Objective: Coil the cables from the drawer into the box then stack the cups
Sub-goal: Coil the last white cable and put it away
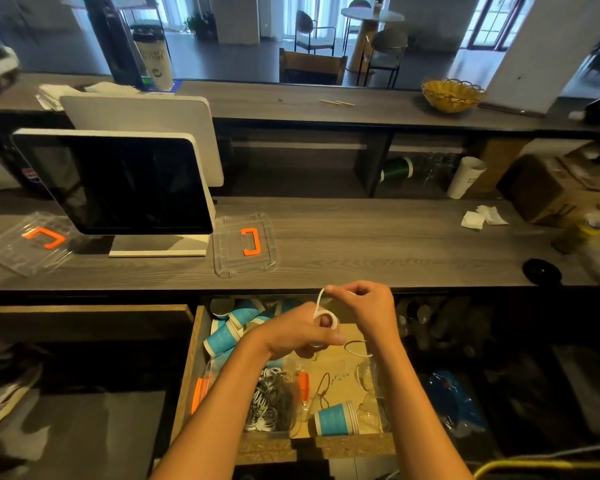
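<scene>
Over the open wooden drawer [187, 375], my left hand [298, 334] holds a white cable [321, 311] looped around its fingers. My right hand [368, 306] pinches the cable's free end just above. A loose stretch of the cable hangs below at the right. In the drawer sits a clear plastic box [274, 400] with orange clips, holding a tangle of coiled grey and white cables. Blue-and-white paper cups [229, 336] lie tumbled at the drawer's back, and one more cup [335, 419] lies on its side near the front.
Two clear lids with orange handles lie on the counter, one [245, 242] beside the monitor [118, 181] and one [32, 239] at far left. A cardboard box [548, 192] and crumpled tissues [482, 216] are at the right. A wicker basket [451, 95] sits on the upper shelf.
</scene>
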The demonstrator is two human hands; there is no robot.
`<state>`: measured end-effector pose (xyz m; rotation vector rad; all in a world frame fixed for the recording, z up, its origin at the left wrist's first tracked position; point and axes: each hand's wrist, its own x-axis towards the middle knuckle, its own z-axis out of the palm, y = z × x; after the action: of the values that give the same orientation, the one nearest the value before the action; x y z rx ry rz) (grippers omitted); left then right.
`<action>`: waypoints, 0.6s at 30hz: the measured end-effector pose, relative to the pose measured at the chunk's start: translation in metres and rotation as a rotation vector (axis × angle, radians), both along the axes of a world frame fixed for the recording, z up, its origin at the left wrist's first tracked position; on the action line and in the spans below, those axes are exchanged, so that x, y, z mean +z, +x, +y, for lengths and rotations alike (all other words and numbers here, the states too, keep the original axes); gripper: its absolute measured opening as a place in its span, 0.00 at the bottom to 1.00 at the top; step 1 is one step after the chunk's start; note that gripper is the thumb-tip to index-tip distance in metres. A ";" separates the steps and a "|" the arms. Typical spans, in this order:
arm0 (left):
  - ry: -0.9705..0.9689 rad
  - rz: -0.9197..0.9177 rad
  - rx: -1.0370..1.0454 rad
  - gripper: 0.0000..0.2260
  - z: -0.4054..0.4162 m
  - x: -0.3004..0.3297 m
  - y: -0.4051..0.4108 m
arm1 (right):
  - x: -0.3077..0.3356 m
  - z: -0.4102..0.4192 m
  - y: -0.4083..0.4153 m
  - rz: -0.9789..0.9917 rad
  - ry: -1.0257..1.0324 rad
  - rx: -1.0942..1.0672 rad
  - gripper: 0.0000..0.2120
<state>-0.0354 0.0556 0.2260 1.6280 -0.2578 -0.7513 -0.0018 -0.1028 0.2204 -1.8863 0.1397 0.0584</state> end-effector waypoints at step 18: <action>-0.848 0.324 1.284 0.18 0.021 -0.021 0.021 | 0.000 -0.009 -0.002 0.054 0.000 0.180 0.08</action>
<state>-0.0143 0.0762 0.2049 0.5800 0.6084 0.1350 -0.0040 -0.1117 0.2201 -1.8941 0.0069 0.2321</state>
